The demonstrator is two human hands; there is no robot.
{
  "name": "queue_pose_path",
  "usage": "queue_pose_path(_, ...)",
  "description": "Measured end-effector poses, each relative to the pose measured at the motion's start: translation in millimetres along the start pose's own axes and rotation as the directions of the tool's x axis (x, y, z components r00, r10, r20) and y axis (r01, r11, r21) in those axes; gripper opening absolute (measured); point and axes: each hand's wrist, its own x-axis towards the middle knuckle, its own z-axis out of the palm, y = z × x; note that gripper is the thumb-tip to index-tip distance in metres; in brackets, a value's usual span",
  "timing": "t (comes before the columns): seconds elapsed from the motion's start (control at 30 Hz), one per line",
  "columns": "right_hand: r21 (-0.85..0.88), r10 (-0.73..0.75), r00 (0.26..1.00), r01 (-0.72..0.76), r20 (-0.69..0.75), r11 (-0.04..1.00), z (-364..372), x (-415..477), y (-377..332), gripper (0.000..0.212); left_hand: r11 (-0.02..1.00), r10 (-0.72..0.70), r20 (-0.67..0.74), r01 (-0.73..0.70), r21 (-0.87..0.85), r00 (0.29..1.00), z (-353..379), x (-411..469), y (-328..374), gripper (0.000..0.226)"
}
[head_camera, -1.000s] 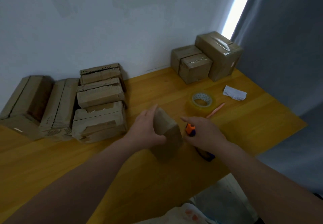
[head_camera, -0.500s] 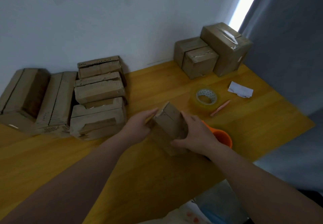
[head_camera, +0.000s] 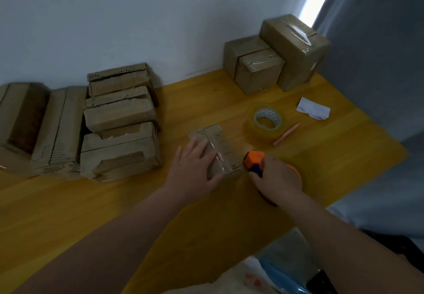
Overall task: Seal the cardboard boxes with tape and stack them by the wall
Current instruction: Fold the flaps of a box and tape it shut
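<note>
The counter (head_camera: pixel 206 236) carried three groups. By the wall at left, a cluster of worn cardboard boxes (head_camera: pixel 119 119) showed no clear tape and was judged to be awaiting sealing. At the back right, three taped boxes (head_camera: pixel 293 48) stood against the wall, touching one another, and were judged finished. The small box (head_camera: pixel 220 146) lay mid-counter with a glossy strip along its top seam, not yet stacked. The left grip (head_camera: pixel 195 169) pressed flat on it, fingers straight. The right grip (head_camera: pixel 277 179) was curled round the orange dispenser (head_camera: pixel 253 159), just beside the box. A tape roll (head_camera: pixel 266 121) lay near.
</note>
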Motion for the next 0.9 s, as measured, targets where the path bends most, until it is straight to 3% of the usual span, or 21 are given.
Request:
queue_pose_path(0.1, -0.142, 0.083, 0.994, -0.073, 0.068, 0.987, 9, -2, 7, 0.066, 0.996, 0.026, 0.002, -0.026, 0.089, 1.000, 5, 2, 5, 0.076)
queue_pose_path(0.23, -0.128, 0.122, 0.992, -0.118, 0.022, 0.985, 19, -6, 13, 0.049, 0.986, 0.088, -0.001, -0.087, 0.142, 0.996, 3, 2, 6, 0.068)
queue_pose_path(0.4, -0.074, 0.041, 0.999, -0.038, 0.030, 0.997, 19, -9, 18, 0.049, 0.969, 0.178, 0.018, -0.178, 0.171, 0.984, -3, 1, 3, 0.061)
queue_pose_path(0.53, 0.215, 0.011, 0.991, 0.019, -0.136, 0.976, 5, -6, 19, 0.037, 0.954, 0.254, 0.008, -0.252, 0.166, 0.967, -7, 0, 0, 0.053)
queue_pose_path(0.6, 0.433, 0.005, 0.980, 0.084, -0.200, 0.897, -6, -5, 18, 0.032, 0.940, 0.288, 0.002, -0.283, 0.190, 0.958, -7, -1, -2, 0.054)
queue_pose_path(0.67, 0.645, 0.034, 0.975, 0.118, -0.218, 0.755, -20, -6, 16, 0.029, 0.919, 0.320, 0.017, -0.315, 0.236, 0.947, -4, -2, -3, 0.057)
queue_pose_path(0.77, 0.775, 0.079, 0.965, 0.152, -0.252, 0.613, -40, -17, 14, 0.051, 0.909, 0.332, 0.004, -0.321, 0.266, 0.943, -4, -4, -3, 0.060)
queue_pose_path(0.9, 0.747, 0.020, 0.964, 0.194, -0.267, 0.636, -58, -27, 15, 0.081, 0.962, 0.248, -0.064, -0.238, 0.134, 0.967, -6, -3, 4, 0.049)
